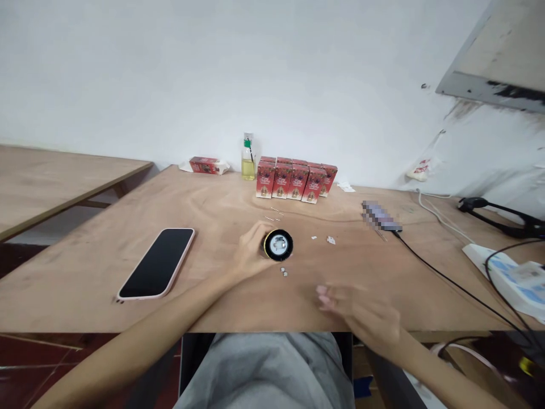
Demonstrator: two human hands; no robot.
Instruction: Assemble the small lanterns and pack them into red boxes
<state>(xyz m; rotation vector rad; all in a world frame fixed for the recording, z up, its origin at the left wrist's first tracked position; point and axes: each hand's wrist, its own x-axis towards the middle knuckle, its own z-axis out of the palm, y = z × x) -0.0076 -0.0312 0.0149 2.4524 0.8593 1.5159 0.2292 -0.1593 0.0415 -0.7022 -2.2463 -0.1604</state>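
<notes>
My left hand [252, 250] is closed around the side of a small round black object [289, 245] with a pale disc in its top, a thin gold edge showing on its left. What the object is I cannot tell. Just in front of it, on the wooden table [221, 210], lie a few tiny whitish round pieces [284, 273]. My right hand [357, 307] is apart from the object, near the table's front edge. Motion smears its fingers, which look bent inward; whether they hold anything does not show.
Several red boxes [293, 182] stand at the back beside a bottle of yellow liquid [248, 165]. An opened red box [206, 165] lies left of them. A phone [157, 264] is at left; a cabled phone [381, 216], a power strip [506, 278] and black glasses [502, 216] are at right.
</notes>
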